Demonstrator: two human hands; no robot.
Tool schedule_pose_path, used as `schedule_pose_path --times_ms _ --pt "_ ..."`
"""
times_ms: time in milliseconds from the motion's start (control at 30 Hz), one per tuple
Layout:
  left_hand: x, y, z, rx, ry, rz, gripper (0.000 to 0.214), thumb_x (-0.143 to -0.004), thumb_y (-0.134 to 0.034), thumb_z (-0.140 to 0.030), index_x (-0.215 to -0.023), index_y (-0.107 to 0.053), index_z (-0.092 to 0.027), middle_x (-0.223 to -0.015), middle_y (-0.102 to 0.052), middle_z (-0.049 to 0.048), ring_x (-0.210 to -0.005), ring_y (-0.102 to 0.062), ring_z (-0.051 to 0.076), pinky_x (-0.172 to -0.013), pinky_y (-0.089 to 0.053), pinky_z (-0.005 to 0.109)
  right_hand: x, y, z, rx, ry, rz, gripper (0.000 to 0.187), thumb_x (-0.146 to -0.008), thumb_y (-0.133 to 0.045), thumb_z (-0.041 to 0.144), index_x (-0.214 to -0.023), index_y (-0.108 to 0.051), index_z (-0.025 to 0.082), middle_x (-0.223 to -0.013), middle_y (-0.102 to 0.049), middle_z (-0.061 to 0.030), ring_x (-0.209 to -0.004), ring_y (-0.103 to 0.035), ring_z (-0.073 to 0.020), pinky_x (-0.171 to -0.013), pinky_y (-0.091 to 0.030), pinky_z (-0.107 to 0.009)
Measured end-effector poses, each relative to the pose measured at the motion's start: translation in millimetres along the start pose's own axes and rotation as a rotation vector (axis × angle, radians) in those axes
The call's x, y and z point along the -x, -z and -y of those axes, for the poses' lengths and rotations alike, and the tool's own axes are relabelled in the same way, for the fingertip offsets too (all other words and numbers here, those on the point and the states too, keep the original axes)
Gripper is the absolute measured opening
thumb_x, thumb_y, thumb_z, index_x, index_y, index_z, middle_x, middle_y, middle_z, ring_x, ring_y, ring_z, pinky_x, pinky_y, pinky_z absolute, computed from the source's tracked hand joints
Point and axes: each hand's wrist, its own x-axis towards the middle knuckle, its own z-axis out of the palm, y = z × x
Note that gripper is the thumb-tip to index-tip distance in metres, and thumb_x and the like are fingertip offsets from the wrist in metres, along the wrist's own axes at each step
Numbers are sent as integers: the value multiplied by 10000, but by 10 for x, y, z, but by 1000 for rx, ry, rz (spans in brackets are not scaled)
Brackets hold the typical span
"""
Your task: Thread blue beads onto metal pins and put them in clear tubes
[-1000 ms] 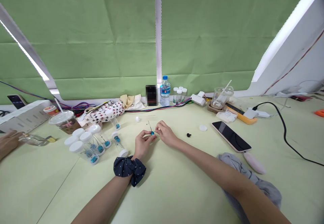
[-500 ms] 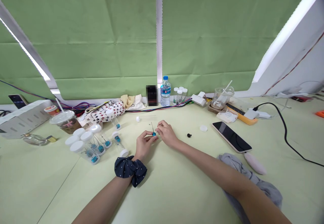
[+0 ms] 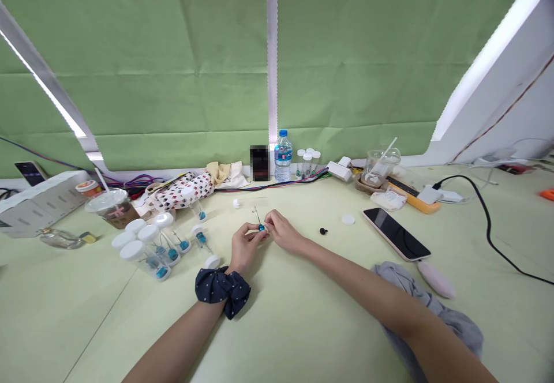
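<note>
Between the thumb and finger of my left hand is a small shiny blue ball with a thin dark stem rising from it. My right hand is closed right beside the ball, its fingertips pinched at the ball's right side; what they hold, if anything, is too small to make out. A dark dotted scrunchie circles my left wrist. Left of my hands lies a transparent tube with a white cap and blue contents. Several similar capped tubes stand in a group further left.
To the right lie a small black part, a white round cap, a phone and grey cloth. A water bottle and more capped tubes stand at the back. An iced drink cup is at left.
My right hand has moved slightly left, its fingertips now closer to the blue ball. My left hand and the ball have shifted a little left; the stem leans more to the left.
</note>
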Motion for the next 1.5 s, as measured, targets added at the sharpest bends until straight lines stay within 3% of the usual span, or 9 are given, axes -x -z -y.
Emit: schedule_pose_path --times_ms 567,767,933,1067,1333,1500 --pt "30 -37 -33 -11 8 4 326 -639 -723 -345 -819 -526 -157 -753 -696 65 -696 -679 204 -727 -528 370 19 91 97 359 -17 -66 176 -878 -471 243 -760 -591 190 -847 -520 -35 -820 -458 -158 -741 -319 -286" --pt "28 -24 -26 -36 14 -1 292 -644 -719 -314 -810 -533 -161 -730 -691 56 -694 -670 192 -728 -522 360 -3 82 83 205 -86 -12 187 -874 -479 224 -744 -607 180 -784 -493 -5 -663 -478 -95 -642 -352 -220" --pt "26 -10 0 -95 -21 -14 272 -661 -703 -310 -817 -536 -164 -778 -688 58 -699 -664 187 -701 -518 331 -33 62 38 70 -175 -3 162 -828 -552 220 -696 -628 164 -716 -510 -3 -621 -493 -91 -606 -378 -207" --pt "36 -14 11 -121 -48 2 253 -682 -682 -331 -816 -546 -165 -785 -684 55 -688 -658 176 -694 -514 320 -22 79 47 95 -223 -22 155 -806 -578 278 -704 -619 169 -702 -573 -9 -636 -517 -111 -603 -373 -224" --pt "30 16 29 -113 -38 -23 257 -683 -679 -342 -813 -542 -169 -682 -665 40 -630 -644 168 -656 -511 309 -53 121 37 155 -121 3 124 -795 -568 201 -685 -611 166 -688 -562 -13 -614 -509 -115 -604 -386 -230" --pt "13 25 16 -100 -22 -49 259 -683 -668 -340 -815 -534 -162 -673 -638 32 -608 -632 162 -584 -489 272 -79 182 17 25 -126 98 193 -839 -483 180 -736 -643 148 -767 -540 -22 -451 -492 -56 -539 -420 -219"
